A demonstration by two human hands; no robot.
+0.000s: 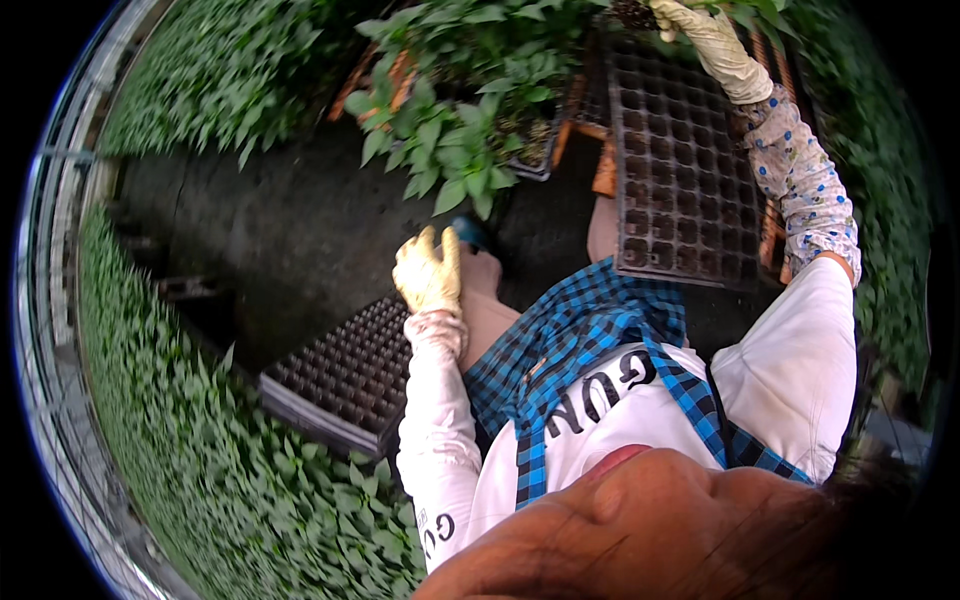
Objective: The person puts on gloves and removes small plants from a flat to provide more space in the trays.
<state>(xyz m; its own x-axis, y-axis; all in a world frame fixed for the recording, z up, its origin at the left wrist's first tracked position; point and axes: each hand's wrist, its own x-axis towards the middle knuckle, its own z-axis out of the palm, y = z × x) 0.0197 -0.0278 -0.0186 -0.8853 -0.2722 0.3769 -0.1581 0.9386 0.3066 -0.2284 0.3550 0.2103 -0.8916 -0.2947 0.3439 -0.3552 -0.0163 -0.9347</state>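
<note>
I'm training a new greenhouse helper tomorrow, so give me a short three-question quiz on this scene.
1. Fill in: the left hand and the right hand both wear pale yellow ____.
2. True or false: the large black cell tray is full of leafy seedlings.
3. Which hand reaches out past the far end of that tray? A. left hand B. right hand

Key:
1. gloves
2. false; no plants show in its cells, and the leafy seedlings stand beside it
3. B
</note>
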